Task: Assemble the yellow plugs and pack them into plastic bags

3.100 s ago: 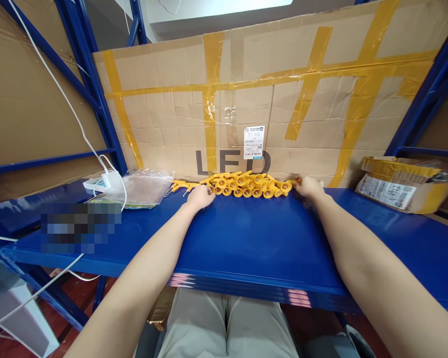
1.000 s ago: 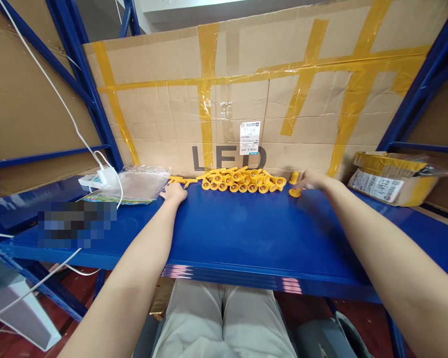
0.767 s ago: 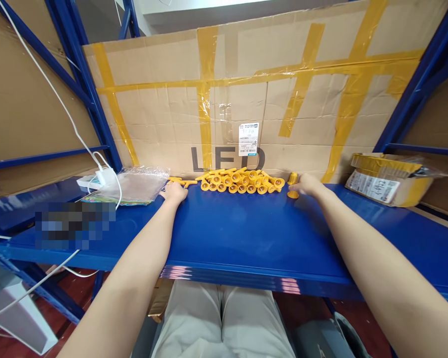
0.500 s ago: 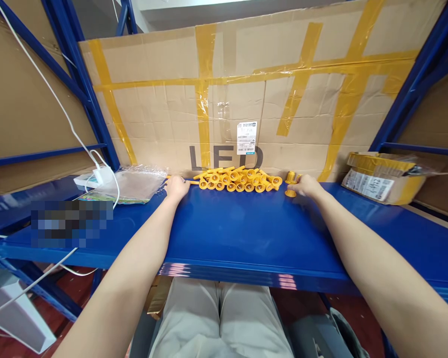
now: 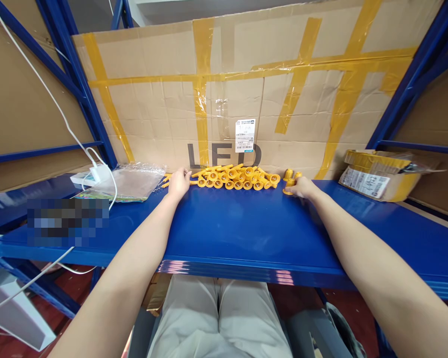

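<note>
A pile of yellow pieces with flared, cup-like ends (image 5: 238, 178) lies in rows along the back of the blue shelf, cups facing me. At its left end is my left hand (image 5: 179, 184), its fingers bent and drawn together; what they hold, if anything, is hidden. Thin yellow stems (image 5: 166, 180) poke out left of that hand. To the right of the pile, my right hand (image 5: 304, 188) has its fingers closed on a yellow flanged piece (image 5: 288, 187) standing on the shelf. More yellow tops (image 5: 288, 174) show just behind it.
A large taped cardboard sheet (image 5: 153, 114) backs the blue shelf (image 5: 239, 228). On the left are a clear plastic bag (image 5: 138, 181), a white plug (image 5: 99, 174) with cables, and a blurred-out object (image 5: 67, 219). An opened cardboard box (image 5: 381, 176) sits at the right.
My left hand has lifted slightly and its fingers have shifted toward the pile, uncovering more stems on its left. The right hand stays at the flanged piece. The view has tilted slightly.
</note>
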The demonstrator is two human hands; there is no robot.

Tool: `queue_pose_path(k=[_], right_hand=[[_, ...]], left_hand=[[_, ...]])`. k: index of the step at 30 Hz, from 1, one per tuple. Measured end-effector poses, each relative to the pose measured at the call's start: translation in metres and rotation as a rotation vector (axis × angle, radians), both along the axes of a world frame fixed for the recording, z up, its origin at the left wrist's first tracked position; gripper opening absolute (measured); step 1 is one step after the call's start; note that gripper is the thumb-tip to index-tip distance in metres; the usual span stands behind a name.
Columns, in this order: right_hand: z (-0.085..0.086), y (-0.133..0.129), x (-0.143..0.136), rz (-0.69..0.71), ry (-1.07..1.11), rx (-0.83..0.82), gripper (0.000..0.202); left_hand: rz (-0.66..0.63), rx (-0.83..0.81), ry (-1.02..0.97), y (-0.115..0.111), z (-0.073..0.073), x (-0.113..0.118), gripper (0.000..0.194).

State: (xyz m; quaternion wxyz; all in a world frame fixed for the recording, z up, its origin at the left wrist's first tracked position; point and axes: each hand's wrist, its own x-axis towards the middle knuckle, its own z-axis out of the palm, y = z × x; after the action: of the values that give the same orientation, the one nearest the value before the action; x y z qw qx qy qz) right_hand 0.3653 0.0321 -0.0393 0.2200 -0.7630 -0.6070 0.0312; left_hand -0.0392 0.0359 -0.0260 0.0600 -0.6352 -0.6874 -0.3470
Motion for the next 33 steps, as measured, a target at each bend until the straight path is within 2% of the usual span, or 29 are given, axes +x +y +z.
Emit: queue_pose_path(k=[4,7,14,19,22,25,28,30,33], right_hand=[[-0.003,0.002,0.001,-0.029,0.021,-0.052,0.026],[-0.002,0.001,0.000,-0.048,0.003,-0.068,0.029],[-0.003,0.001,-0.002,-0.037,-0.053,-0.110,0.030],[0.006,-0.005,-0.011,0.016,-0.100,-0.125,0.022],[0.015,-0.012,-0.022,0.074,-0.096,-0.231,0.019],[0.022,-0.019,-0.034,0.122,-0.101,-0.322,0.021],[0.024,-0.025,-0.044,0.191,-0.063,-0.353,0.020],[0.023,-0.027,-0.050,0.239,-0.033,-0.357,0.021],[0.022,-0.030,-0.059,0.272,-0.038,-0.332,0.024]], left_hand=[[-0.044,0.000,0.018,0.000,0.000,-0.001,0.025],[-0.138,-0.038,0.056,-0.001,0.000,0.001,0.029],[-0.386,-0.295,0.187,-0.008,-0.009,0.023,0.029],[-0.515,-0.170,0.131,-0.010,-0.012,0.038,0.033],[-0.447,-0.143,0.155,-0.011,-0.007,0.037,0.030],[-0.230,-0.204,0.223,-0.010,-0.002,0.026,0.033],[-0.062,-0.286,0.286,-0.007,-0.005,0.012,0.035],[-0.039,-0.361,0.252,-0.004,-0.009,0.004,0.049],[-0.086,-0.424,0.225,-0.002,-0.013,-0.001,0.063]])
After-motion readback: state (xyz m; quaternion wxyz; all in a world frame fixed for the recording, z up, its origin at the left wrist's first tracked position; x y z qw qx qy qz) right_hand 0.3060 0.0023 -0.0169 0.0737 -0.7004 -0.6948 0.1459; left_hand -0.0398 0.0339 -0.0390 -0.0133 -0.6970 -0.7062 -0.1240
